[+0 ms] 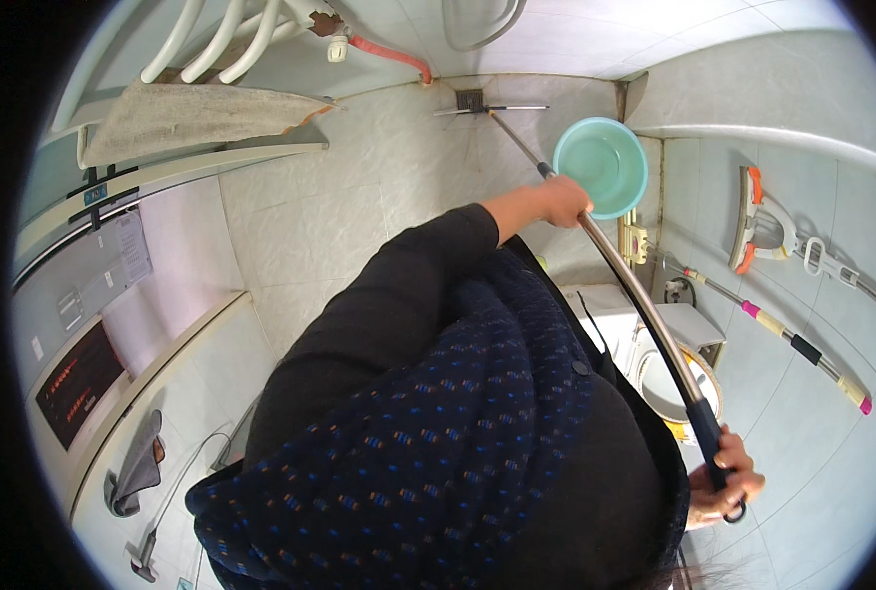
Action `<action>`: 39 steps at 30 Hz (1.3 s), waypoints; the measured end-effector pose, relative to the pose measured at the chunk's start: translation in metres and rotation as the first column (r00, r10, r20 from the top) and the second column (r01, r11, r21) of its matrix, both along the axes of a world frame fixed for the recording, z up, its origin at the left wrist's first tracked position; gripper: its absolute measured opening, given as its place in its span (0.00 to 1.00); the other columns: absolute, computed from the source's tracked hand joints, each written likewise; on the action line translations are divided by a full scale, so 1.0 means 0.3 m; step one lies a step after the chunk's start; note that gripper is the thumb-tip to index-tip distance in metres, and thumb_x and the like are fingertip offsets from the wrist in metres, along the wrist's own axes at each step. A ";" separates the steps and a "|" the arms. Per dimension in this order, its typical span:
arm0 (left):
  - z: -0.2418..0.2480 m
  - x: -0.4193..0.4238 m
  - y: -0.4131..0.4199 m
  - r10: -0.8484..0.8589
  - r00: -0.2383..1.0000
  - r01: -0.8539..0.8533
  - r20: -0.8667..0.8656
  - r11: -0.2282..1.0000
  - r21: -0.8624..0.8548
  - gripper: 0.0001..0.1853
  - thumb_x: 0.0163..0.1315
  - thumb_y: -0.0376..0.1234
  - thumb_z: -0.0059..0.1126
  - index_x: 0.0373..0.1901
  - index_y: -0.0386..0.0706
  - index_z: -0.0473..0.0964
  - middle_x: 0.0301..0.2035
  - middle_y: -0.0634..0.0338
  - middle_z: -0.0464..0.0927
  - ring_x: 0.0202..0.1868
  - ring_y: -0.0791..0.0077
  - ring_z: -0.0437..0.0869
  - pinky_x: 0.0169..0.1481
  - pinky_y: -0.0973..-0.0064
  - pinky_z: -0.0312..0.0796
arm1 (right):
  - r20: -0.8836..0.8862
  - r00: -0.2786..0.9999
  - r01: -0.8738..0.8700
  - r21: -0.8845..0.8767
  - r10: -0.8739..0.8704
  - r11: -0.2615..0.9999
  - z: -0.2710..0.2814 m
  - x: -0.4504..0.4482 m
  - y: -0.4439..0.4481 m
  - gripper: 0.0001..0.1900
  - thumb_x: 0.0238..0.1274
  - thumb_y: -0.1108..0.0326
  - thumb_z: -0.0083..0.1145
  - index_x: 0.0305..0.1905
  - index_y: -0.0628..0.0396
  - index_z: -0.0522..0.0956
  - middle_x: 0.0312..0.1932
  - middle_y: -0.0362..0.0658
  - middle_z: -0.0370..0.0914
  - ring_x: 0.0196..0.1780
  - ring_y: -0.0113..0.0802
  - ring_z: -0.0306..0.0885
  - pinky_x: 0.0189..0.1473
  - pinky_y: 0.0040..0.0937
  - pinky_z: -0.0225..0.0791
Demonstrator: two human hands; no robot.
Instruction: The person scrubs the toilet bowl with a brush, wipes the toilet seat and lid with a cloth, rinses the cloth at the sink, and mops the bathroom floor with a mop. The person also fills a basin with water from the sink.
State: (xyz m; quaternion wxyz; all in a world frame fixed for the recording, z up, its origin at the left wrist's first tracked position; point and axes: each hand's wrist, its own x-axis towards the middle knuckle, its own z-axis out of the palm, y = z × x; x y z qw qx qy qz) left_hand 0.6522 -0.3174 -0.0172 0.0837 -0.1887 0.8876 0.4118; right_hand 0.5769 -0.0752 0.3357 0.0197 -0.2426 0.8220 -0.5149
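Both of my hands grip a long metal pole with black grip sections (633, 287). My left hand (565, 200) is closed around its middle, beside the turquoise plastic basin (601, 168). Lower right, my right hand (729, 483) wraps the black end grip, which has a hanging loop at its tip. The pole's far end joins a thin, straight crossbar head (519, 108), which lies on the tiled floor across the edge of a dark square floor drain (470, 100). My dark sleeves and patterned garment cover the lower middle of the view.
Right of me are a white toilet (663, 383) and, along the tiled wall, a mop with an orange-ended head (746, 221) and a pole with pink parts (770, 317). A beige cloth (194, 122) hangs upper left. A red hose (393, 55) meets the floor by the wall.
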 end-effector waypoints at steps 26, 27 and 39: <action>0.169 -0.111 0.225 0.422 0.780 -0.434 -0.463 0.897 0.086 0.20 0.51 0.46 0.61 0.13 0.44 0.68 0.18 0.54 0.73 0.28 0.53 0.76 0.35 0.55 0.66 | 0.160 0.849 -0.342 -0.559 0.503 0.755 0.215 -0.306 0.062 0.14 0.60 0.62 0.47 0.23 0.47 0.57 0.14 0.35 0.55 0.23 0.25 0.52 0.43 0.30 0.55; 0.178 -0.096 0.242 0.450 0.740 -0.456 -0.500 0.882 0.120 0.20 0.51 0.46 0.61 0.13 0.44 0.67 0.19 0.55 0.73 0.28 0.53 0.76 0.34 0.55 0.65 | 0.122 0.844 -0.376 -0.561 0.523 0.738 0.220 -0.322 0.045 0.16 0.57 0.61 0.51 0.21 0.46 0.57 0.11 0.33 0.54 0.21 0.23 0.50 0.36 0.27 0.50; 0.009 0.203 0.131 0.768 0.415 -0.850 -0.487 0.519 0.095 0.13 0.50 0.36 0.59 0.18 0.41 0.67 0.20 0.54 0.69 0.26 0.52 0.72 0.28 0.60 0.63 | 0.255 0.181 -0.608 -0.730 0.950 0.312 0.018 -0.340 -0.614 0.15 0.51 0.58 0.63 0.22 0.45 0.66 0.11 0.32 0.65 0.14 0.20 0.62 0.25 0.17 0.60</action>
